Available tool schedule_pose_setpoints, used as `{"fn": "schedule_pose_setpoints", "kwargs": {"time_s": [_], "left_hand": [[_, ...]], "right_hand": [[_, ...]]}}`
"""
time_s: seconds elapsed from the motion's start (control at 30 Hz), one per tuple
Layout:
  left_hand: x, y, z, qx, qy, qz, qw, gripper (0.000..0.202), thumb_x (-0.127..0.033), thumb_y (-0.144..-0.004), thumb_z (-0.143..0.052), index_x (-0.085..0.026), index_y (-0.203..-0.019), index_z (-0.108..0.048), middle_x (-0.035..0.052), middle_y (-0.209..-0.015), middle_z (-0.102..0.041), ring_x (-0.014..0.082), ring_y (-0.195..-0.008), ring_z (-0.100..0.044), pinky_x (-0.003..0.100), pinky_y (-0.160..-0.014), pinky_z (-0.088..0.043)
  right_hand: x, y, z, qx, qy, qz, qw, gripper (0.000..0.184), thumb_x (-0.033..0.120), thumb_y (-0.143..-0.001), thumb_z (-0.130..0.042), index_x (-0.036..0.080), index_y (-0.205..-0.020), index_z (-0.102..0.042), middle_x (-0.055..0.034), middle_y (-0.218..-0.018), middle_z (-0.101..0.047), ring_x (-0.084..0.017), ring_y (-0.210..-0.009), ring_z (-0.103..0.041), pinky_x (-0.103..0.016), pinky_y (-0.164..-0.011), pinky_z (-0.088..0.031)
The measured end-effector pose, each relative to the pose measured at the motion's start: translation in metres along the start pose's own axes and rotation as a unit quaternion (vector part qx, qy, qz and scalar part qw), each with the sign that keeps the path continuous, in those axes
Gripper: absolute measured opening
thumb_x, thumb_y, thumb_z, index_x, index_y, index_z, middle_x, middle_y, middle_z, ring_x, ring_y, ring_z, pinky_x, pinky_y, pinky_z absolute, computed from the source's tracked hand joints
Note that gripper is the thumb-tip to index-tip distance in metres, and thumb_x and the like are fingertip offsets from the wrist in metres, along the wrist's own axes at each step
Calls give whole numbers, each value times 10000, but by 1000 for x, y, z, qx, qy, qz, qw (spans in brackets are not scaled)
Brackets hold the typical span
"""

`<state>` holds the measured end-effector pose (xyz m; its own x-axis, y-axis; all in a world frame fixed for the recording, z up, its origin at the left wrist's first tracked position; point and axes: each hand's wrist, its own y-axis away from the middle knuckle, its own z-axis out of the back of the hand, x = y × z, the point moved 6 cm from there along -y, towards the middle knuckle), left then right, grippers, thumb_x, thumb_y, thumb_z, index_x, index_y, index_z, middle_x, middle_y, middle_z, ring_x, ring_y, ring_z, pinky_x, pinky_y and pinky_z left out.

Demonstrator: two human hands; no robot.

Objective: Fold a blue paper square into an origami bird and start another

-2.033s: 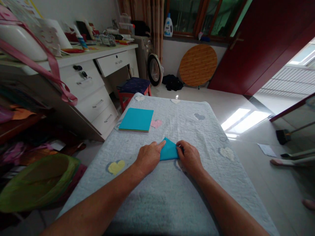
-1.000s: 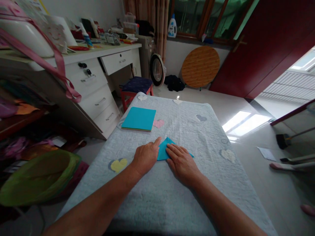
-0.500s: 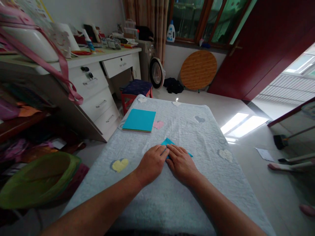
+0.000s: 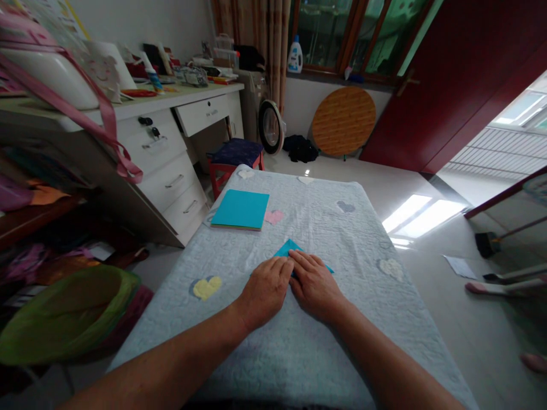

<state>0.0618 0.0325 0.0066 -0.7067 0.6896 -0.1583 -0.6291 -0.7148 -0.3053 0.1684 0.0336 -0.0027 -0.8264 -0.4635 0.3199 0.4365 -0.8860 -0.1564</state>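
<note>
A small folded sheet of blue paper (image 4: pixel 289 246) lies on the cloth-covered table, its pointed corner facing away from me. My left hand (image 4: pixel 267 285) rests on the left part of it, fingers laid forward over the paper. Against it, my right hand (image 4: pixel 315 283) presses down with fingers stretched out flat, and a blue tip shows beyond its right side. The fingertips of both hands meet near the middle of the sheet. Most of the paper is hidden beneath my hands. Farther off to the left sits a stack of square paper (image 4: pixel 240 209) with a blue sheet on top.
The pale blue tablecloth (image 4: pixel 333 233) carries heart patches. Left of the table stand a green-lined bin (image 4: pixel 64 313) and a white desk (image 4: pixel 164 154). Past the far edge are a stool (image 4: pixel 236 151) and an open washing machine door (image 4: pixel 271 127).
My left hand has shifted slightly left and its fingers lie flatter, so more of the blue paper's left edge shows. My right hand stays almost in place.
</note>
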Motion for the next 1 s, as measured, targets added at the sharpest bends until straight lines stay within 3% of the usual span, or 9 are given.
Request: {"fn": "schedule_pose_setpoints", "kwargs": {"time_s": [0.23,0.63,1.0], "left_hand": [[-1,-2,0,52,-33,13,998,161,-85,-915,-483,-141,-986,-616,109,-1038,-682,259,-986,-639,411,-881,-564],[0,-1,-5,41,-30,-8,999,174,-87,-928,-490,-147,-989,-642,100,-1049,-678,241,-1012,-642,387,-911,-561],[-10,9,-9,54,-93,-33,994,353,-103,-915,-493,-140,-1243,-619,183,-1281,-641,290,-1203,-614,432,-1009,-518]], "right_hand": [[2,1,1,-4,-4,6,1000,420,260,-968,-469,178,-1367,-571,-95,-1465,-536,-245,-1365,-467,-437,-1136,-350],[1,0,0,-1,-5,1,1000,447,244,-963,-449,178,-1396,-539,-83,-1478,-524,-236,-1370,-452,-418,-1147,-324],[1,2,1,25,3,1,1000,508,243,-935,-447,151,-1431,-508,-93,-1525,-465,-243,-1402,-419,-412,-1156,-317]]}}
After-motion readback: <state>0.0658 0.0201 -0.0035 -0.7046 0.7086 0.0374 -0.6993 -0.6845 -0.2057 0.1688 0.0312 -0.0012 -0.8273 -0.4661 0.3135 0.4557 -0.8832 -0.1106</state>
